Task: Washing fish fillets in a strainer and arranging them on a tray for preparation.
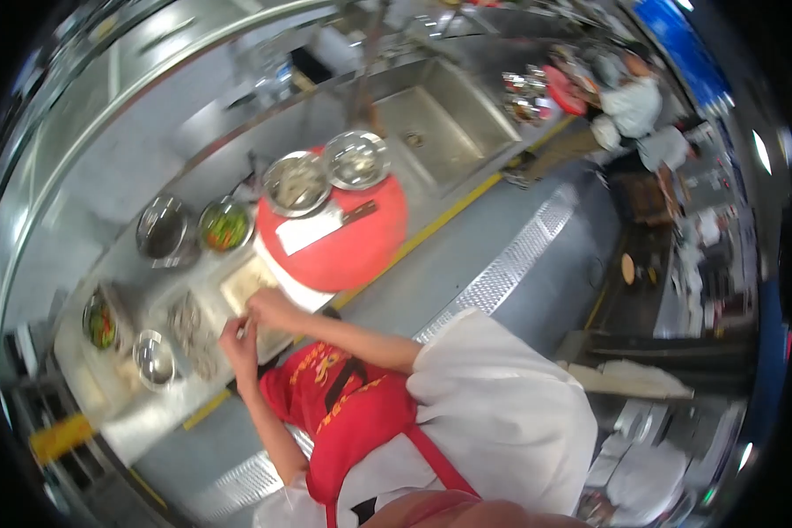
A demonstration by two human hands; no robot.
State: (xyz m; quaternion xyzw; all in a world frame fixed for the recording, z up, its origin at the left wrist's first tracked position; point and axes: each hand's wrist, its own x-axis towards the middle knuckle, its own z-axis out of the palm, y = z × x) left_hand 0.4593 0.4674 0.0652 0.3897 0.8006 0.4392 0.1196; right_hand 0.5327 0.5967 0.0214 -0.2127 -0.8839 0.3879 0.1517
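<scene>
My left hand [239, 346] and my right hand [269, 307] meet over the near part of a white rectangular tray [227, 285] with pale contents. The fingers of both are pinched close together; anything between them is too small and blurred to make out. Left of my hands, another shallow tray holds pale grey pieces [195, 330] that look like raw seafood. Just beyond my right hand lies a round red cutting board [376, 237], partly over a white board [317, 298]. On the red one rests a cleaver [311, 230] with a brown handle.
Two metal bowls [297, 185] with pale food stand on the red board. Cut vegetables [226, 226] fill a bowl beside a dark-looking metal pot [163, 228]. A small metal bowl [154, 360] sits leftward. Beyond is a steel sink [435, 125]. Co-workers [630, 105] stand right.
</scene>
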